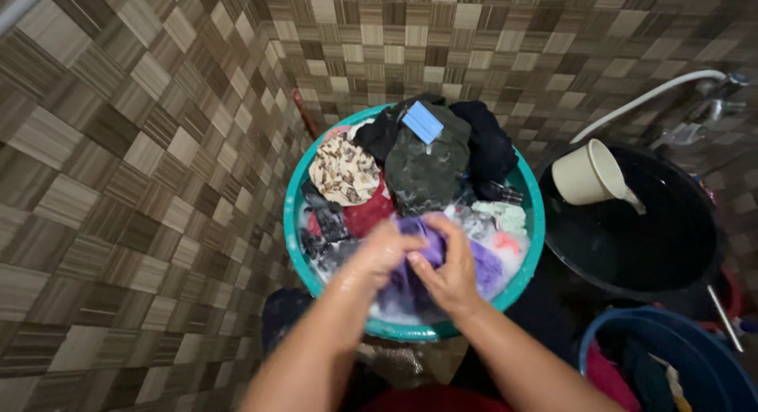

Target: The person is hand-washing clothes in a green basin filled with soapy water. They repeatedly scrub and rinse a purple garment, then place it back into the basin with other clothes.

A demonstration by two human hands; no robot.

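Here, mid-scrub: left hand (379, 250) and right hand (450, 274) both clenched on purple cloth (482, 266), rubbing it at 6 o'clock in teal basin (530, 192) of suds. Next, likely a firmer wring, then a rinse; black tub (671, 262) at 3 o'clock.

Heaped clothes (418, 163) crowd the basin (294, 222); black tub (632, 238) lies open rightward.

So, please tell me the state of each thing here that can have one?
Left hand: wet, gripping purple cloth.
Right hand: wet, gripping purple cloth.
Purple cloth: soaked, soapy, bunched.
Teal basin: full of laundry and suds.
Black bucket: upright, open.
Cream scoop: tipped on its side in the black bucket.
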